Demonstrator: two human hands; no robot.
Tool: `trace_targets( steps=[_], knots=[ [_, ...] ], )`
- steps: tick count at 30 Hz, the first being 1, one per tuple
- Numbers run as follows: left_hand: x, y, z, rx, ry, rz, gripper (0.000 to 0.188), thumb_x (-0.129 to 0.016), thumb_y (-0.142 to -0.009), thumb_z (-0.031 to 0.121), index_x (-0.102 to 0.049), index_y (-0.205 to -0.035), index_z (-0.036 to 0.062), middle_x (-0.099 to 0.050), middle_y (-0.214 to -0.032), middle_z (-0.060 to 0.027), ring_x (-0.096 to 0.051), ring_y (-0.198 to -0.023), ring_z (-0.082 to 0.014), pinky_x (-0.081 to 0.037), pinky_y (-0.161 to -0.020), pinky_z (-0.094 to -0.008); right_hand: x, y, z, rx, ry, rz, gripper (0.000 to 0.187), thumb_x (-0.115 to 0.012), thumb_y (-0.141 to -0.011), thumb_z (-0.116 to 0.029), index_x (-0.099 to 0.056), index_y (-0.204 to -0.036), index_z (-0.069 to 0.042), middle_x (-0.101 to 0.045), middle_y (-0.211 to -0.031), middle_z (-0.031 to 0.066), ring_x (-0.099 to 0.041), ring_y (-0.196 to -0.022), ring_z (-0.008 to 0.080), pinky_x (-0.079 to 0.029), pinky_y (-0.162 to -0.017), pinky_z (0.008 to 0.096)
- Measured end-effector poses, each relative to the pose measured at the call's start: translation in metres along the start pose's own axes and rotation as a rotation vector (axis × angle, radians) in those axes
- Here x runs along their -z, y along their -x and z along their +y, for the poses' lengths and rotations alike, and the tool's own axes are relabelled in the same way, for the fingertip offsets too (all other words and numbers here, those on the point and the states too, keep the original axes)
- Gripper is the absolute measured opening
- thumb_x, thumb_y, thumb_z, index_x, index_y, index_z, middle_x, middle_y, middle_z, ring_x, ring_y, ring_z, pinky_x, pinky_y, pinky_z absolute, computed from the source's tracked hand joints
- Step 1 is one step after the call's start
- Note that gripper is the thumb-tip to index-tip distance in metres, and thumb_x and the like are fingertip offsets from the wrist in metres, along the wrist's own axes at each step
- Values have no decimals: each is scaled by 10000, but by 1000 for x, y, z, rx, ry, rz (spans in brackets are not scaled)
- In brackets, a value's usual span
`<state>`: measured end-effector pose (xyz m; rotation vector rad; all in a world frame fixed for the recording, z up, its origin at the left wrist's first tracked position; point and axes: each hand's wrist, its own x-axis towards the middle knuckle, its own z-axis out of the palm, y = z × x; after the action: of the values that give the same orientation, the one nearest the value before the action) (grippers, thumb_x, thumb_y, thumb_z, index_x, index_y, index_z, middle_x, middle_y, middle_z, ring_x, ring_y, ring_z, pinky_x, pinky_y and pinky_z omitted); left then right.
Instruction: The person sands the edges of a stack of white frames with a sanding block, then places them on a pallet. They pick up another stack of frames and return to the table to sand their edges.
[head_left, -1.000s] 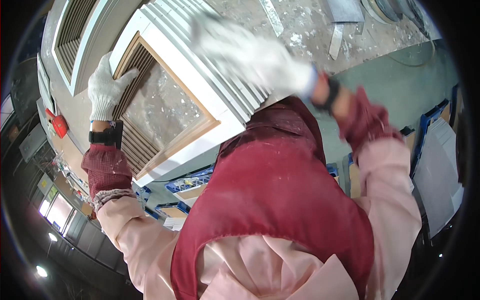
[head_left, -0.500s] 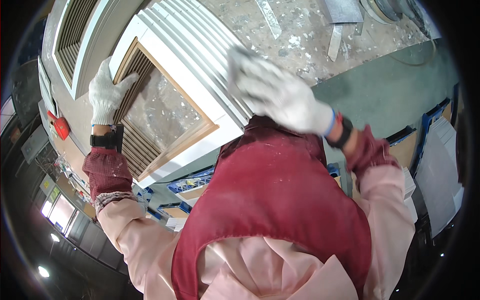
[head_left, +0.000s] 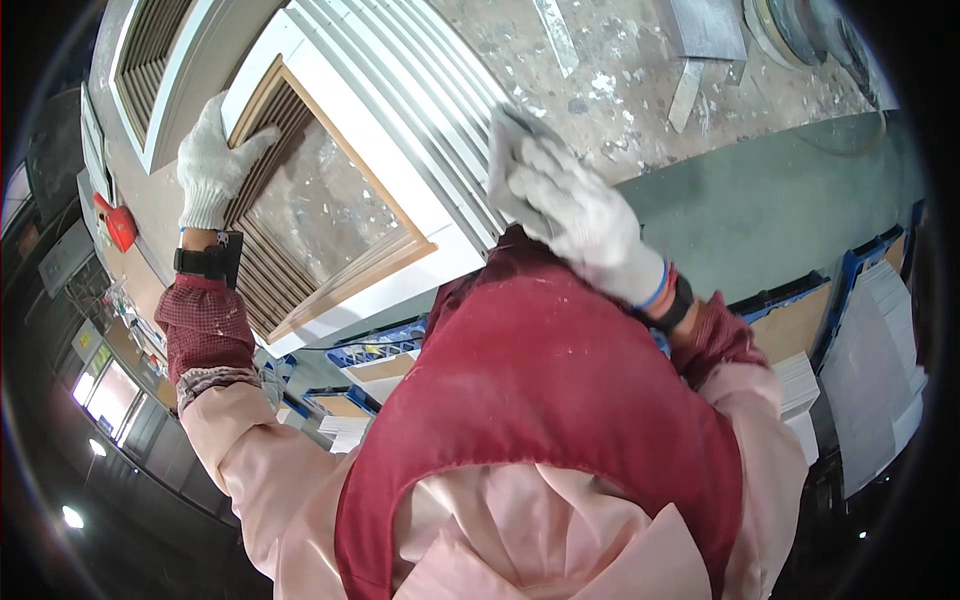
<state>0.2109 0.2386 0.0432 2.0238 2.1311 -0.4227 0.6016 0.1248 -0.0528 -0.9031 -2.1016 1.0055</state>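
In front of me, a white ridged frame [head_left: 448, 232] stands on its side on the worktable, its tan inner edges round a rectangular opening. My left hand [head_left: 213, 170], in a white knit glove, grips its far left side, thumb reaching over the inner edge. Also gloved, my right hand [head_left: 585, 215] has its fingers closed on a grey sanding sheet [head_left: 506, 165]. The sheet lies against the near right end of the ridged outer face. Where palm and sheet meet is hidden.
Another white frame [head_left: 160, 110] stands at far left. A small red object [head_left: 120, 228] lies beyond my left wrist. On the paint-spotted table [head_left: 600, 110] are metal strips [head_left: 686, 95] and a grey metal block [head_left: 705, 28]. Blue crates [head_left: 860, 240] with panels stand at right.
My right hand has moved slightly right and toward me with the sanding sheet, along the frame's ridged face. My left hand keeps its grip. The whole view has shifted slightly.
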Motion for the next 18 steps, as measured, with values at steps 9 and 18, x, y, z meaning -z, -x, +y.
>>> trace_targets(
  steps=[9,18],
  knots=[
    [-4,10,1,-25,29,48,758,-795,-739,466,-519,-1314,57,-705,-1056,-159,-690,-986,-293,-526,-888,-401,3,28,-15,-91,-72,45,522,-692,-649,41,-601,-1154,-55,-576,-1234,184,-590,-1112,366,-520,-861,404],
    [-10,7,-8,21,-55,7,868,-756,-741,570,-475,-1348,16,-670,-1119,-215,-667,-1033,-334,-519,-904,-432,-11,31,-18,-17,48,81,494,-734,-699,-34,-584,-1169,-58,-533,-1290,178,-557,-1148,349,-516,-931,405]
  ],
)
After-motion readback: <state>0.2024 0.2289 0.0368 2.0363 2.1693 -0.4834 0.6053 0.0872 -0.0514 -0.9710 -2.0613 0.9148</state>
